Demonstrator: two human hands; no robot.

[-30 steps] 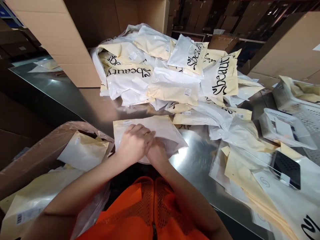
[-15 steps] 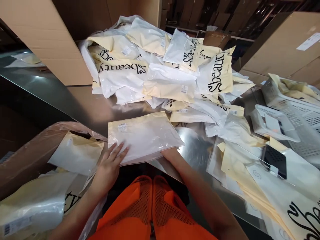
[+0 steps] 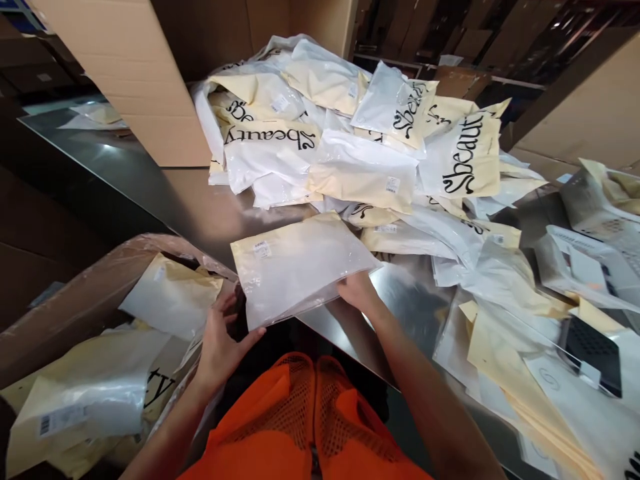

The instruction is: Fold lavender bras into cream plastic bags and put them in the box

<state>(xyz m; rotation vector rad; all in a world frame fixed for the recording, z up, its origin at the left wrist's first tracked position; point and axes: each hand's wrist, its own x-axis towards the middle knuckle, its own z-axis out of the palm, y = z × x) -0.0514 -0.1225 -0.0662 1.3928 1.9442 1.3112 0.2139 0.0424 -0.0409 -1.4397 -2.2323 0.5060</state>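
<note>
A flat plastic bag [image 3: 305, 267] with a cream strip and a barcode label lies tilted over the near edge of the metal table. At its front right edge my right hand [image 3: 357, 291] is closed on the bag, most of its fingers hidden beneath. My left hand [image 3: 225, 347] is open beside the lower left corner, thumb near the bag's edge and fingers spread. To the left, a plastic-lined container [image 3: 125, 267] holds several similar packed bags [image 3: 100, 380].
A heap of packed bags [image 3: 363, 160] printed "beauty" spills from a cardboard box [image 3: 125, 73]. On the right are stacked flat bags [image 3: 500, 380], a dark phone-like device [image 3: 593, 353], a small clear tray [image 3: 580, 263] and a white perforated basket [image 3: 595, 207]. The metal table [image 3: 410, 293] shows between.
My left hand has come off the bag's top and opened beside its lower left corner. The bag is tilted more, and the right hand sits slightly higher. The view has shifted left.
</note>
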